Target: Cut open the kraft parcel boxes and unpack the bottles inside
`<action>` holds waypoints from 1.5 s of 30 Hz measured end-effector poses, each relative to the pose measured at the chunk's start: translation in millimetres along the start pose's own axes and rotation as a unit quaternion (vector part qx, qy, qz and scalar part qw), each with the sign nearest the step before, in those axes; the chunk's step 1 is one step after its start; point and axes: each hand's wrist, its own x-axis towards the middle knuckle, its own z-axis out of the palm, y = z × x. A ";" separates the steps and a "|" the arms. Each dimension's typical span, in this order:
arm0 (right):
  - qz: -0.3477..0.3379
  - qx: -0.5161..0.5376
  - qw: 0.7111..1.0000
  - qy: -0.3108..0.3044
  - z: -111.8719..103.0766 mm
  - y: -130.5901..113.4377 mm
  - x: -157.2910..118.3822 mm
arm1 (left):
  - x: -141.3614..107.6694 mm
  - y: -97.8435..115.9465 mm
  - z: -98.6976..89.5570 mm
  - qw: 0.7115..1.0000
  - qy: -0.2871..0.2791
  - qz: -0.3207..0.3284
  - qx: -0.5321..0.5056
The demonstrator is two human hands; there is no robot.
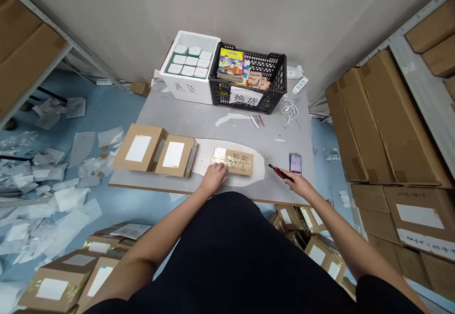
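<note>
A small taped cardboard box [240, 163] with handwritten marks lies on a whitish worn patch of the table. My left hand [214, 176] grips its near left end, fingers bent over the edge and partly hiding it. In my right hand [297, 184] is a red and black utility knife [280, 173], its tip pointing left toward the box but well apart from it. Whether the blade is out is too small to tell. A phone [295, 163] with a lit screen lies just beyond my right hand.
Two labelled cartons [140, 148] stand at the table's left. At the back are a white foam box [194, 86] of small cartons and a black crate [275, 86] of books. A white cable [290, 112] lies right. Cartons [359, 124] flank the table; paper scraps [67, 198] litter the floor.
</note>
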 end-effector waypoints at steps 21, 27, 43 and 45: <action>-0.156 -0.200 0.967 -0.020 5.3 -89.0 48.1 | 56.0 -54.0 2.8 0.994 -0.079 0.068 0.018; -0.177 -0.245 0.952 -0.049 -16.6 -77.1 53.9 | 57.4 -51.6 1.2 0.996 -0.070 0.060 0.013; -0.038 0.014 0.999 0.007 -9.2 -22.9 19.0 | 63.8 -39.1 -5.0 0.993 -0.084 0.059 0.057; 0.003 0.184 0.983 0.023 11.6 -23.1 16.6 | 65.7 -37.0 -3.0 0.990 -0.105 0.069 0.066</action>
